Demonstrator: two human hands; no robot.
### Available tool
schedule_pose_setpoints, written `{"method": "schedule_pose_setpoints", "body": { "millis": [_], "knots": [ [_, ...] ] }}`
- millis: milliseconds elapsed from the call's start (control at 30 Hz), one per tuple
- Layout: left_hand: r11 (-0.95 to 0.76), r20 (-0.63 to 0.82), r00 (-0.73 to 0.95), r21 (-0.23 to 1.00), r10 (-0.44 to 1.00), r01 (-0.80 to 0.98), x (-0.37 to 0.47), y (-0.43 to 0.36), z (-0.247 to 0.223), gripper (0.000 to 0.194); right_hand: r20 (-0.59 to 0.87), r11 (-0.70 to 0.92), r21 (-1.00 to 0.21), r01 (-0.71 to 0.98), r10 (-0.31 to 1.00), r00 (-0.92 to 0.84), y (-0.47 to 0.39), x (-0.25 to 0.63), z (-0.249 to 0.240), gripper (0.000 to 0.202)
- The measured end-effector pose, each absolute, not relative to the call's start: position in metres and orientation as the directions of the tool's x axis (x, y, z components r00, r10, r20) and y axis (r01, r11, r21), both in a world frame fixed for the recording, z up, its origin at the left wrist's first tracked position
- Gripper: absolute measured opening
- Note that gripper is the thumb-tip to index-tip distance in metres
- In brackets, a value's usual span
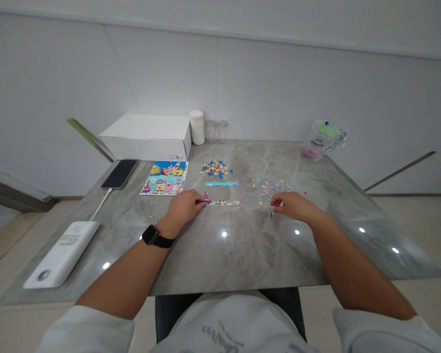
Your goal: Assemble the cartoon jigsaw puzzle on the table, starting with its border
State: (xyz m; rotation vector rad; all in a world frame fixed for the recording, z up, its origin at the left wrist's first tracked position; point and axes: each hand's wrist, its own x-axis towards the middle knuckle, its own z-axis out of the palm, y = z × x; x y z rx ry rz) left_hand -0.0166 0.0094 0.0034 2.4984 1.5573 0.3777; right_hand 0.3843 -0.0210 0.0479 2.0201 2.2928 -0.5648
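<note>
My left hand is closed, its fingertips at the left end of a lower strip of joined jigsaw puzzle pieces, gripping the end piece. Above that strip lies a second, light-blue joined strip. My right hand is over the right side, fingers curled together; whatever they hold is hidden. Just below its fingertips is a small dark-and-red puzzle piece. Loose puzzle pieces are scattered behind and beside this hand. A heap of pieces sits farther back.
A printed picture sheet lies left of the strips. Beyond it stand a white box, a white bottle and two clear glasses. A phone is cabled to a white power bank. A plastic bag sits back right.
</note>
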Motion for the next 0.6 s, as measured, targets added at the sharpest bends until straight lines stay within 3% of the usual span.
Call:
{"method": "schedule_pose_setpoints", "body": {
  "millis": [400,600],
  "knots": [
    [-0.435,0.11,0.421,0.276,0.9,0.857,-0.017,0.01,0.004,0.023,-0.321,0.117,-0.272,0.955,0.925,-0.204,-0.023,0.389,0.022,0.01],
    [-0.436,0.108,0.423,0.274,0.9,0.857,-0.016,0.01,0.006,0.023,-0.308,0.176,-0.472,0.864,0.885,-0.349,-0.007,0.363,0.052,0.013]
  ]
}}
